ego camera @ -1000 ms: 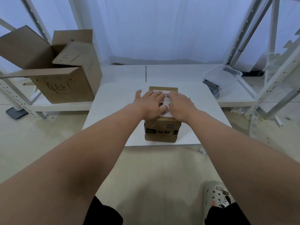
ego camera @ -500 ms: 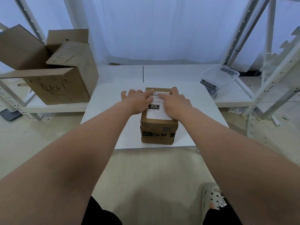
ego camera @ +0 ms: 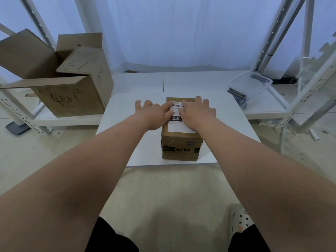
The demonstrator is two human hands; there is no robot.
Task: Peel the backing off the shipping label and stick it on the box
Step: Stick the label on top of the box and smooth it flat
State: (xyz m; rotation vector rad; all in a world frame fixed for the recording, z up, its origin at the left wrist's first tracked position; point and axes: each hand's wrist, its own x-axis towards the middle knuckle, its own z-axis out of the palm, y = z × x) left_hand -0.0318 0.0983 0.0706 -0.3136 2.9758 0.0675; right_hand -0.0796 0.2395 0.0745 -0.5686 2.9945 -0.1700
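White curtains point(ego camera: 172, 33) hang across the far side of the room, with white perforated metal racking point(ego camera: 307, 99) at both edges. At far left a dark flat pad point(ego camera: 17, 127) lies on the pale floor. Just right of it, on a low white shelf, stands a large open brown cardboard carton point(ego camera: 72, 95) with black scrawl on its near face and its flaps up.

A low white table point(ego camera: 123, 108) fills the middle. The left hand point(ego camera: 152, 113) lies flat with fingers straight: its index finger presses the label's left edge, and the other fingers splay past the box's left side, above the table. A small brown taped cardboard box point(ego camera: 181, 142) sits near the table's near edge. The white shipping label point(ego camera: 179, 127), printed with a barcode and "010", lies flat on its top. The right hand point(ego camera: 197, 113) is also flat, palm down on the label's right part, fingers reaching the box's far edge. The two hands nearly meet over the label.

Further right, a clear plastic tub point(ego camera: 254, 88) rests on the shelf. At near right, a white perforated clog point(ego camera: 240, 220) stands on the floor.
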